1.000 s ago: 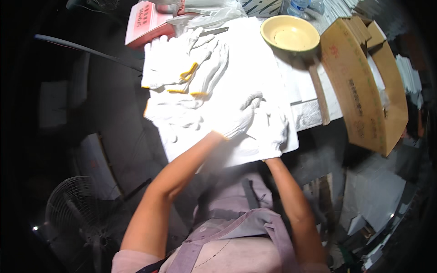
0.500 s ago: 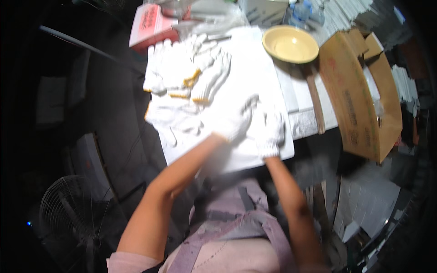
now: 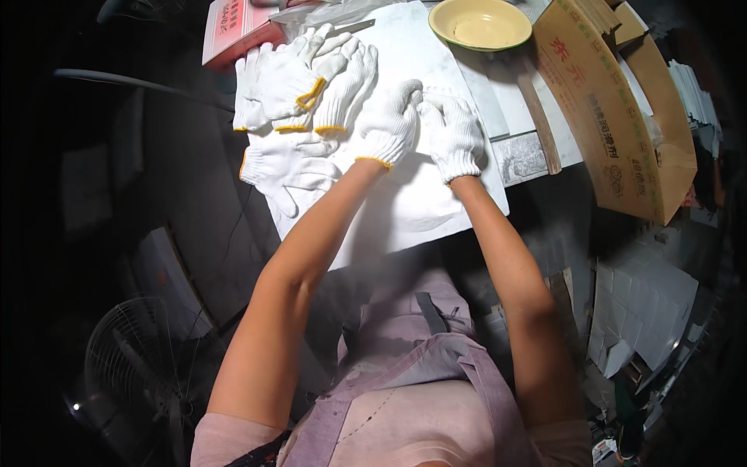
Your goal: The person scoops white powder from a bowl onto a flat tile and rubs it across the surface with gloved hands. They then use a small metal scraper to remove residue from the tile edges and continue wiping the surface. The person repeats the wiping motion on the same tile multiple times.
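Observation:
White knitted gloves with yellow cuff edges cover both of my hands. Over the white board (image 3: 424,210), my left hand (image 3: 389,124) has its fingers curled toward the right one. My right hand (image 3: 454,138) is close beside it, fingers bent inward, and the two gloves meet at the fingertips. Whatever lies between the fingers, if anything, is hidden. Left of my hands, several loose white gloves (image 3: 276,89) overlap in a pile. One more white glove (image 3: 284,167) lies spread out nearer to me, beside my left forearm.
A pink and white box (image 3: 237,31) stands at the far left, near a thin metal strip (image 3: 352,29). Far right are a yellow bowl (image 3: 478,27), a wooden stick (image 3: 538,117) and a tall cardboard box (image 3: 595,117). A fan (image 3: 136,354) stands low on the left.
Both hands have moved farther up in the picture, and my forearms reach out straighter. The whole table scene has shifted upward in view. The glove pile looks the same.

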The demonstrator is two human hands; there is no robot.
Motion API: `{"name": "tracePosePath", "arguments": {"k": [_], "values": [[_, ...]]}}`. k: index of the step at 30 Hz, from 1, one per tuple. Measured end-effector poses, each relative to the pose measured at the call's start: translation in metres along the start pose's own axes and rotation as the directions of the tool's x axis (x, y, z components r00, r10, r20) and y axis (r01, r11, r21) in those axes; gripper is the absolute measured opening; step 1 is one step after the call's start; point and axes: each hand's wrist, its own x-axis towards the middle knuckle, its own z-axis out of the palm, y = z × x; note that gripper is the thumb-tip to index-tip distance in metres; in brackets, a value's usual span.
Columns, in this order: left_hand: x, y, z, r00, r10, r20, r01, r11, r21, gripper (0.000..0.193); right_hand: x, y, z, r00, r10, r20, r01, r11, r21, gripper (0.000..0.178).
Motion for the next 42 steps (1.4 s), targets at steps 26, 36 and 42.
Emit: {"name": "tracePosePath", "arguments": {"k": [26, 36, 42], "values": [[-0.014, -0.003, 0.009, 0.969, -0.235, 0.074, 0.246, 0.903, -0.353, 0.03, 0.003, 0.027, 0.0, 0.971, 0.143, 0.193, -0.134, 0.989, -0.055, 0.039], [-0.066, -0.006, 0.051, 0.768, 0.175, 0.616, 0.184, 0.861, -0.475, 0.041, -0.125, -0.009, -0.046, 0.812, 0.418, -0.407, -0.437, 0.898, 0.05, 0.028], [-0.056, -0.037, 0.064, 0.721, 0.26, 0.643, 0.285, 0.734, -0.616, 0.045, -0.119, 0.013, -0.027, 0.941, 0.122, -0.315, -0.201, 0.952, -0.233, 0.024]]}}
